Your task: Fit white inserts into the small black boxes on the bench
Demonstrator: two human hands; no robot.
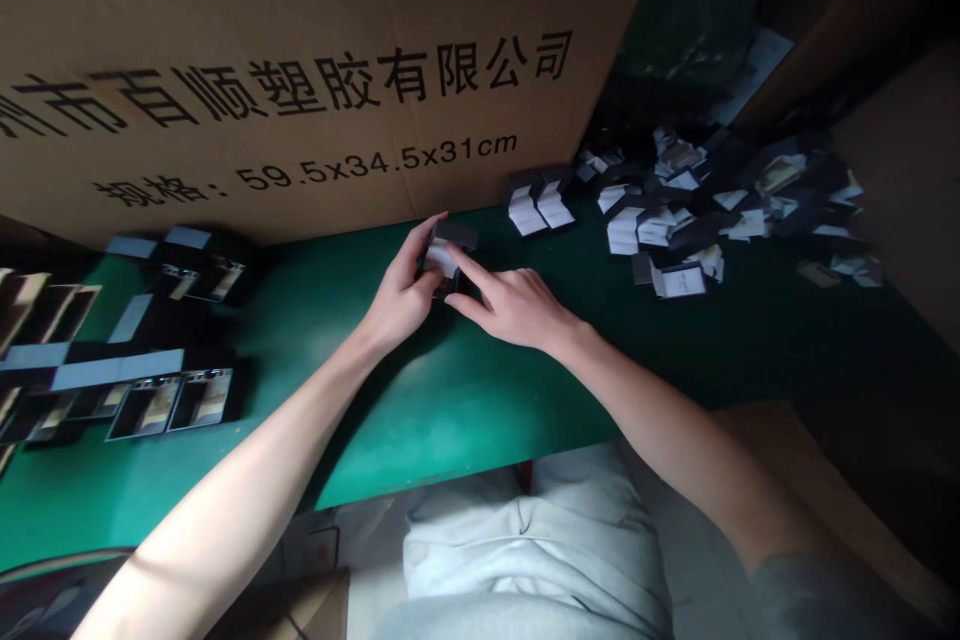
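A small dark box point(456, 238) with a white inner flap is held over the middle of the green table. My left hand point(405, 290) wraps round its left side, thumb across the front. From the right, my right hand point(514, 305) reaches to it, index finger extended onto the white flap and thumb near the lower edge. The fingers of the right hand are apart, the rest curled. What lies inside the box is hidden by the fingers.
A large printed carton point(300, 10) stands behind the green table point(465, 420). Dark boxes with gold and glossy contents point(202, 398) are grouped at the left. Several open dark boxes with white flaps point(682, 280) are piled at the right. Two more point(540, 205) sit beside the carton.
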